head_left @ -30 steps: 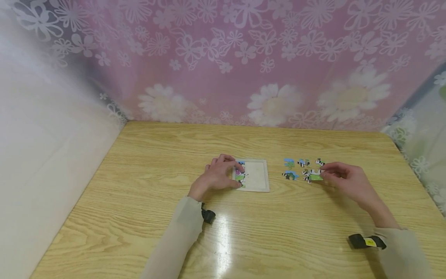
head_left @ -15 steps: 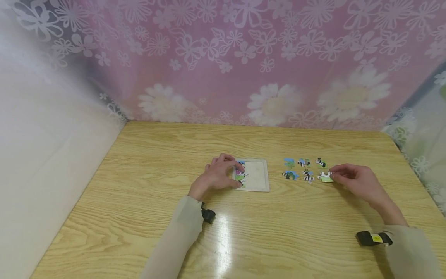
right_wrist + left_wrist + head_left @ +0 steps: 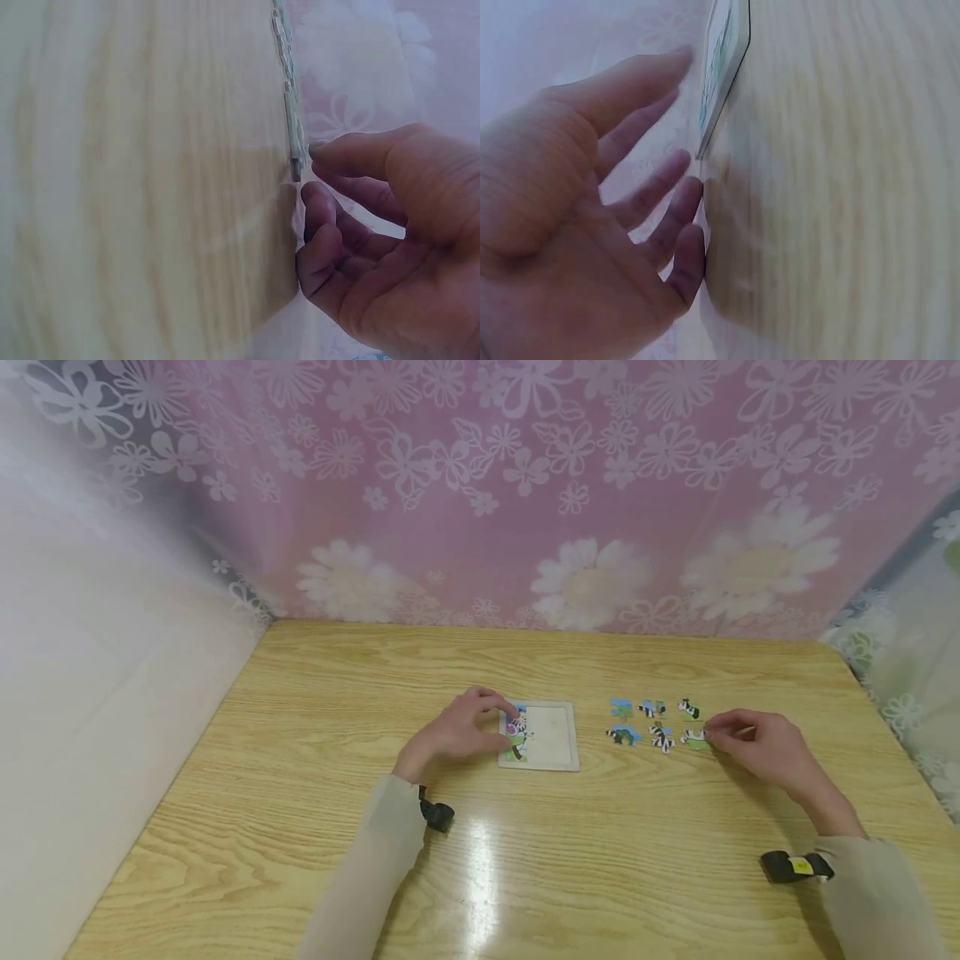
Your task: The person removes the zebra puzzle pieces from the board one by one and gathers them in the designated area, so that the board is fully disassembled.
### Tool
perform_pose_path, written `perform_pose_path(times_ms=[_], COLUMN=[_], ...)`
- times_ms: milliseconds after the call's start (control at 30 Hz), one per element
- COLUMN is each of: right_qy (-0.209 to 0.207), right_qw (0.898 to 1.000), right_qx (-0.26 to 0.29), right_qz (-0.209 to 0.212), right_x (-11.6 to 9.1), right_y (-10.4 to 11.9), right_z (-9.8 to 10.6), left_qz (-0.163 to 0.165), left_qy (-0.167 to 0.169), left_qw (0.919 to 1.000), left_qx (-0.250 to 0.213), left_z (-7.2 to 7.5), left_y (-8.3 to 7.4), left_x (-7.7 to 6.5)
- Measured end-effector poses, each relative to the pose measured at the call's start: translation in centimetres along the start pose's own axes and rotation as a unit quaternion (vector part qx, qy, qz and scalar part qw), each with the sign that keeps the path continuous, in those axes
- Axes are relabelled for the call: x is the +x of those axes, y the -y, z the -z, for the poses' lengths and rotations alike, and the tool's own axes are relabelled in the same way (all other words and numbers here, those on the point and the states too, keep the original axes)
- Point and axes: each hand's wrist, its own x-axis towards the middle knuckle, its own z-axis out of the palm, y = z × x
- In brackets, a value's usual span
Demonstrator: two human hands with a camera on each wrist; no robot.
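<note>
Over the left side of a small white puzzle tray (image 3: 576,739) hovers my left hand (image 3: 453,727), thumb and fingers spread apart with nothing between them. A strip of joined jigsaw pieces (image 3: 517,745) fills the tray's left side; the rest shows bare board. In the left wrist view, the fingers of that hand curve loosely beside the tray's edge (image 3: 735,71). My right hand (image 3: 765,752) pinches the right end of a green-and-white jigsaw piece (image 3: 693,739) lying on the table. The right wrist view shows the thumb and forefinger at that piece's edge (image 3: 295,142).
Several more loose jigsaw pieces lie in two rows right of the tray, among them a blue one (image 3: 621,708), a black-and-white striped one (image 3: 662,739) and a cow piece (image 3: 688,708). The wooden table (image 3: 360,677) meets a pink flowered curtain (image 3: 465,552) behind.
My right hand has slid the green-and-white piece right, away from the striped piece, then slightly back left. My left hand has drawn back a little left, uncovering more of the joined strip.
</note>
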Motion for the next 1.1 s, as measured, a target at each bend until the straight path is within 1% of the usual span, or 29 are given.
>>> perform_pose_path(times_ms=[67,133,200,267,433,633,733,900,1000,1100], right_qy=[-0.004,-0.007,-0.012,-0.012,-0.004,0.017,0.026,0.047,0.054,0.052], right_qw=[1.0,1.0,1.0,0.999,0.997,0.995,0.995,0.989,0.989,0.989], right_qx=[0.002,0.008,0.018,0.032,0.061,0.074,0.079,0.115,0.116,0.108], right_qz=[0.0,0.004,0.013,0.024,0.05,0.059,0.062,0.079,0.081,0.086], right_x=[0.0,-0.1,-0.1,-0.1,0.2,1.1,1.7,2.6,3.0,3.5], right_y=[0.2,0.6,1.2,2.0,4.2,6.5,7.6,9.3,10.3,11.2], right_z=[0.0,0.0,-0.1,-0.2,-0.8,-1.9,-2.8,-4.1,-4.7,-5.3], left_qz=[-0.001,0.002,0.007,0.012,0.014,0.016,0.015,0.014,0.017,0.025], left_qy=[-0.015,-0.031,-0.042,-0.046,-0.034,-0.023,-0.025,-0.026,-0.024,-0.022], left_qw=[0.9996,0.9989,0.9985,0.9985,0.9993,0.9992,0.9989,0.9987,0.9987,0.9986], left_qx=[-0.023,-0.034,-0.033,-0.026,-0.001,0.03,0.036,0.042,0.042,0.04], left_z=[0.2,0.5,0.7,0.8,0.9,0.6,0.5,0.4,0.5,0.5], left_y=[0.3,0.4,0.3,0.3,-0.1,-0.5,-0.5,-0.3,-0.3,-0.4], left_x=[0.1,0.1,0.1,0.1,0.1,0.2,0.3,0.5,0.5,0.6])
